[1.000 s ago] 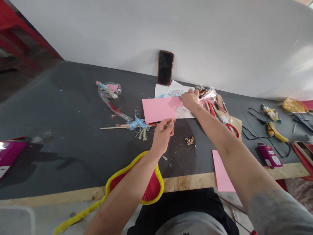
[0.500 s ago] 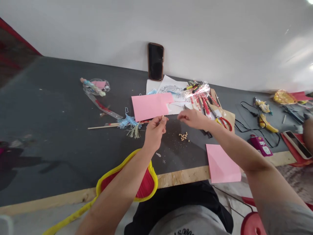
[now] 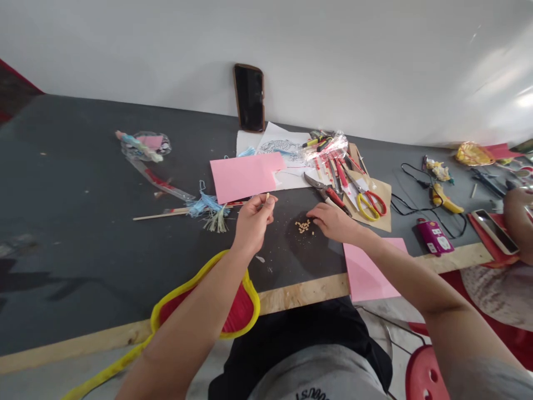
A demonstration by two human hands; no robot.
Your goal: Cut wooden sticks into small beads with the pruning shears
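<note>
My left hand (image 3: 254, 221) is closed, pinching a small pale piece that looks like wood (image 3: 267, 196) between thumb and forefinger, just below the front edge of a pink paper sheet (image 3: 245, 176). My right hand (image 3: 333, 221) is low over the dark table, its fingers slightly apart beside a little pile of pale cut bits (image 3: 303, 226). Nothing shows in that hand, though its palm side is hidden. Beyond it lie pruning shears (image 3: 327, 193) and scissors with red and yellow handles (image 3: 372, 205).
A phone (image 3: 250, 99) leans on the wall behind printed papers. Blue tassels (image 3: 204, 204) and a thin stick (image 3: 160, 215) lie left. A yellow-edged red padded piece (image 3: 245, 308) overlaps the front edge under my left arm. Far right, another person's arm (image 3: 518, 222) rests near a phone.
My right hand has moved down from the papers to beside the pile of bits, uncovering the pruning shears. My left hand keeps its pinch on the small piece. The view has shifted slightly.
</note>
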